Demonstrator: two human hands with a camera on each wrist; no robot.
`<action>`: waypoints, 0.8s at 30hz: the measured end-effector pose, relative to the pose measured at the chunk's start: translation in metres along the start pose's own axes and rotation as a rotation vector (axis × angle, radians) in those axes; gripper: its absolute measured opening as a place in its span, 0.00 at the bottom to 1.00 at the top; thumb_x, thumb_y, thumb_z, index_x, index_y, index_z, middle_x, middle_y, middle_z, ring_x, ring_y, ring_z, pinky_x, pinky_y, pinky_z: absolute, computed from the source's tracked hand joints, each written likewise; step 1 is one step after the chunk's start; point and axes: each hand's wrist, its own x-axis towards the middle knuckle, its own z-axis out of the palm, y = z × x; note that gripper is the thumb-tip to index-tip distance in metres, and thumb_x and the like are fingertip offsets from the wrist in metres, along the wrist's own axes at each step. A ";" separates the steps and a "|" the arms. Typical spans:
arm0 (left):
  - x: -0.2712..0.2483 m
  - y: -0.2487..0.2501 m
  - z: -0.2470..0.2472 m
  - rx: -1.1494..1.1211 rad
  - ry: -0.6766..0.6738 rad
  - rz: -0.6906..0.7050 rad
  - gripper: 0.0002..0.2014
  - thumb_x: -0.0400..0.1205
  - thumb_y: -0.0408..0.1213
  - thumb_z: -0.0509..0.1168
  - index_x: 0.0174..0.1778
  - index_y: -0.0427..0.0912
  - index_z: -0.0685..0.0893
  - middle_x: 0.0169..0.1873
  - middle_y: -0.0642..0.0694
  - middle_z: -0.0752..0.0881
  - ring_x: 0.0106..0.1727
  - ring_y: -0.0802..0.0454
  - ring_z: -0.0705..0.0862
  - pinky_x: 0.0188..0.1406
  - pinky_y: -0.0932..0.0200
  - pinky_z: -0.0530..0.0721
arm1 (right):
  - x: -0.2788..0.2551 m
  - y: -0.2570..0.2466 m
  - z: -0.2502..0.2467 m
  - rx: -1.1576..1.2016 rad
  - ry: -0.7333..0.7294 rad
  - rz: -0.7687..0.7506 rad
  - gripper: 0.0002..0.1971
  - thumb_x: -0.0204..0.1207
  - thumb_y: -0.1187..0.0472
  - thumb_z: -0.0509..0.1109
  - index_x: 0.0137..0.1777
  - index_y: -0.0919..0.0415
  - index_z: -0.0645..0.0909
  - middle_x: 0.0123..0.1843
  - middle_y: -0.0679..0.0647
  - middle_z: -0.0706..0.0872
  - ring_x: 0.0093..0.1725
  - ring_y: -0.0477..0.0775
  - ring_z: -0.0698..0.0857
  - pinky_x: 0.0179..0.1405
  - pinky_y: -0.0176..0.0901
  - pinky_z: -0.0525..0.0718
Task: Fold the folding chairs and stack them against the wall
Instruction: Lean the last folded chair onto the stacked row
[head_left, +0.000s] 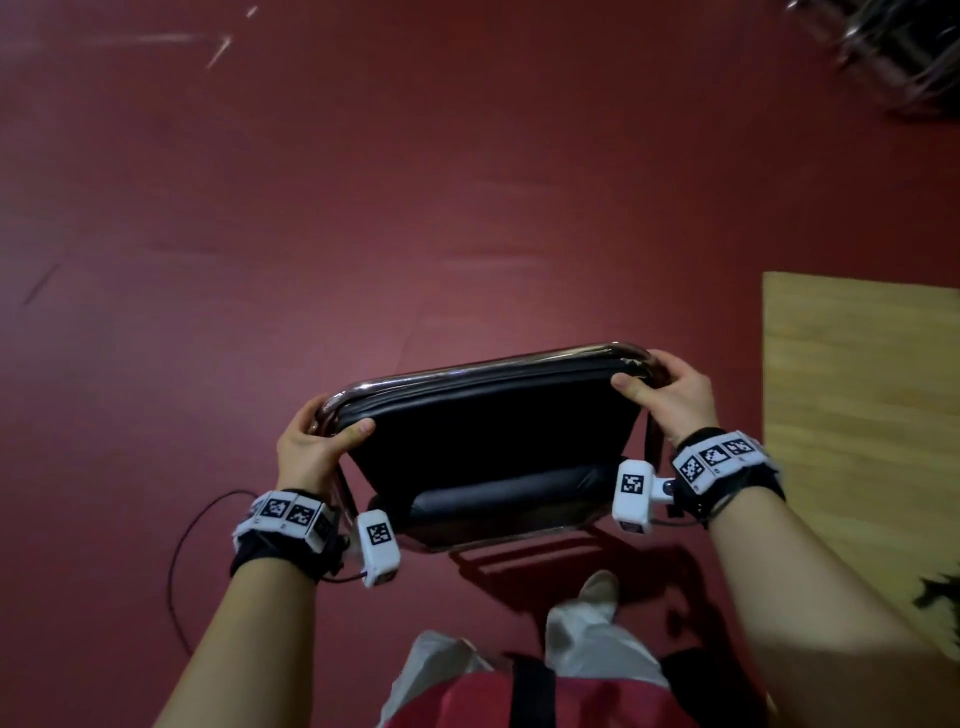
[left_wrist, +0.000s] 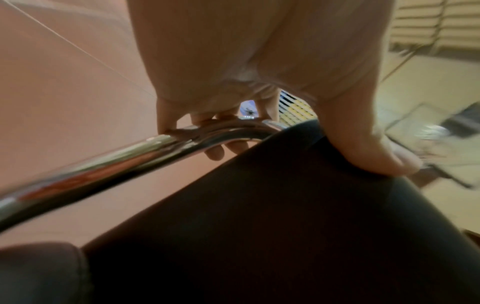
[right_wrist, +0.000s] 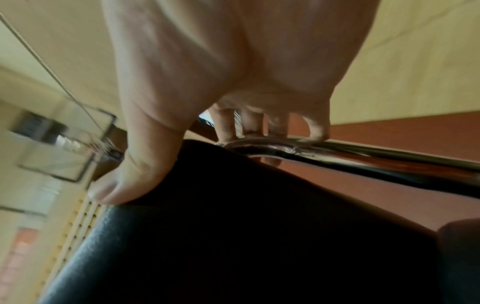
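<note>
a black folding chair (head_left: 488, 431) is held clear of the red floor (head_left: 363, 208), in front of the body. the left hand (head_left: 306, 447) is clamped on its left top corner and the right hand (head_left: 670, 389) on the right, thumbs pressed on the padded panel, fingers (left_wrist: 215, 152) curled round the chrome tube (left_wrist: 116, 158). this wide two-corner hold probably keeps the frame level and folded shut for carrying. blurred metal frames (head_left: 883, 57), possibly stacked chairs, lie far right; a wooden panel (head_left: 857, 415) is at right.
</note>
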 end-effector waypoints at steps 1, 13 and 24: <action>0.011 0.012 0.019 0.003 -0.033 0.022 0.23 0.69 0.20 0.79 0.50 0.51 0.84 0.37 0.60 0.91 0.39 0.69 0.88 0.40 0.75 0.83 | 0.012 -0.011 -0.014 0.018 0.034 -0.016 0.19 0.67 0.67 0.84 0.55 0.57 0.83 0.44 0.40 0.86 0.36 0.26 0.84 0.37 0.16 0.76; 0.192 0.158 0.295 -0.008 -0.411 0.229 0.27 0.69 0.25 0.81 0.62 0.42 0.84 0.50 0.51 0.89 0.48 0.60 0.87 0.49 0.68 0.83 | 0.196 -0.108 -0.131 0.087 0.467 -0.107 0.22 0.66 0.61 0.85 0.59 0.58 0.83 0.48 0.46 0.88 0.47 0.41 0.85 0.46 0.20 0.78; 0.374 0.299 0.555 0.010 -0.726 0.289 0.26 0.69 0.21 0.79 0.62 0.37 0.83 0.47 0.52 0.88 0.42 0.69 0.87 0.44 0.73 0.83 | 0.390 -0.197 -0.177 0.115 0.827 -0.029 0.35 0.62 0.55 0.87 0.70 0.63 0.82 0.61 0.54 0.88 0.61 0.51 0.86 0.63 0.41 0.81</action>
